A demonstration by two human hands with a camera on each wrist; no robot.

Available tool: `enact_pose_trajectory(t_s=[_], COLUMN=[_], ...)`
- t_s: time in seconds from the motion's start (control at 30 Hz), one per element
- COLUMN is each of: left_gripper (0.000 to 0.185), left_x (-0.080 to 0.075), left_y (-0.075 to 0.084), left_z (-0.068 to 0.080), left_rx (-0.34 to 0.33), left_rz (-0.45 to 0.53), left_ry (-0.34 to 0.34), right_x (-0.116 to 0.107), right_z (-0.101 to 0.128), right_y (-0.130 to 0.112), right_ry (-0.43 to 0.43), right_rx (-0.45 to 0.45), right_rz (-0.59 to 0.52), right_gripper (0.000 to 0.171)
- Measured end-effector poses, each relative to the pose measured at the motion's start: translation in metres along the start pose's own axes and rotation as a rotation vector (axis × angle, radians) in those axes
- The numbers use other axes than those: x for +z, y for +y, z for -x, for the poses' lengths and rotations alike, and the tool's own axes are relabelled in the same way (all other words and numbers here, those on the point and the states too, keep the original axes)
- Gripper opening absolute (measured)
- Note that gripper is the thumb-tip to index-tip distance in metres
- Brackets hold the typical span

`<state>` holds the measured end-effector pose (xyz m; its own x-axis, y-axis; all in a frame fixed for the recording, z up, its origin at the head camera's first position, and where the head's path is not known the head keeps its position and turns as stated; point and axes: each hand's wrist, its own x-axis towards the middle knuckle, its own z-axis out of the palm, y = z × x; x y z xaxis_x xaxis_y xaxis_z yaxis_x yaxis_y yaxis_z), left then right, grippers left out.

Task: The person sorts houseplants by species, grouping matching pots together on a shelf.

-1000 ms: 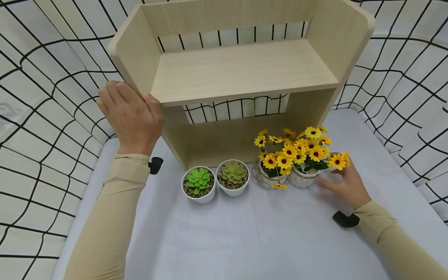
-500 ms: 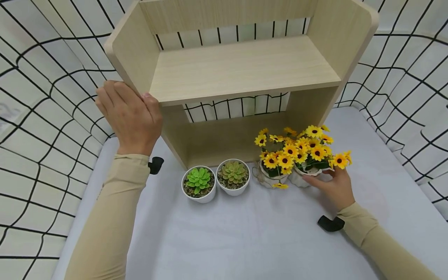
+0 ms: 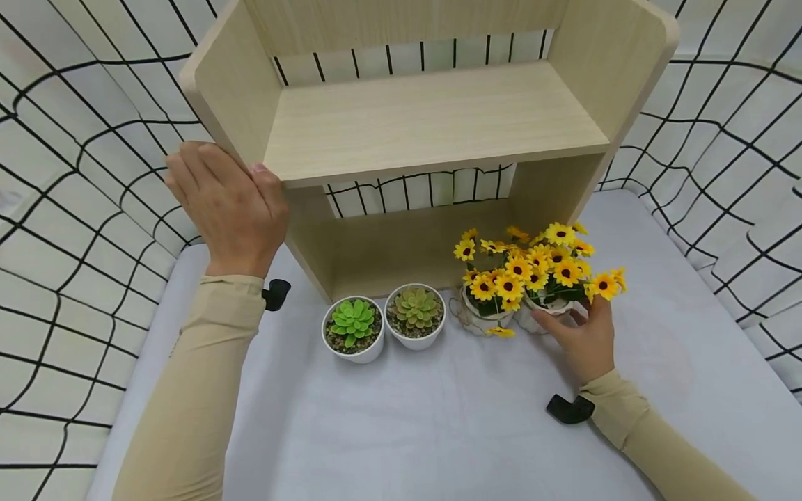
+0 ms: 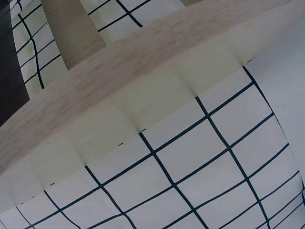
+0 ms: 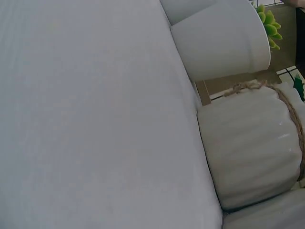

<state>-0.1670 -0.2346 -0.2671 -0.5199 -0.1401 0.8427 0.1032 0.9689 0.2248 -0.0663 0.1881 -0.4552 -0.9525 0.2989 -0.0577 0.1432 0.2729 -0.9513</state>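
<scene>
Gripping a pale wooden two-tier shelf (image 3: 432, 115) and a white rippled pot of yellow, dark-centred flowers (image 3: 567, 273).
Curling fingers of left hand (image 3: 228, 205) round the shelf's side, those of right hand (image 3: 583, 341) round the pot, on smooth white cloth (image 3: 413, 417) before the shelf's right half, amid black wire grid (image 3: 46, 466).
</scene>
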Motion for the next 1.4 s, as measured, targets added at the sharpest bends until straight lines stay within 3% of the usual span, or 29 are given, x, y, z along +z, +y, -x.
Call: enact_pose_trajectory(t_s=[0.17,0.4,0.7,1.03,1.4], left_gripper=[0.05,0.049,0.052,0.053,0.053], left_x=[-0.001,-0.001,-0.001,0.0,0.001], left_y=[0.001,0.002,0.001,0.0,0.001], left_z=[-0.001,-0.001,0.0,0.0,0.0], left_rx=[-0.001,-0.007,-0.013,-0.018,-0.006], left_rz=[0.004,0.021,0.021,0.017,0.02], left_ry=[-0.002,0.005,0.006,0.005,-0.002], right_x=[0.012,0.019,0.02,0.021,0.015], right_z=[0.004,0.009,0.012,0.013,0.019], right_y=[-0.001,-0.003,-0.001,-0.002,-0.001], right_ry=[0.103,0.225,0.257,0.208,0.244], right_rx=[-0.046,-0.123,-0.115,-0.08,-0.065], right_rz=[-0.027,0.056,0.032,-0.011,0.087], right_gripper=[0.093,0.08,0.086,0.085,0.072])
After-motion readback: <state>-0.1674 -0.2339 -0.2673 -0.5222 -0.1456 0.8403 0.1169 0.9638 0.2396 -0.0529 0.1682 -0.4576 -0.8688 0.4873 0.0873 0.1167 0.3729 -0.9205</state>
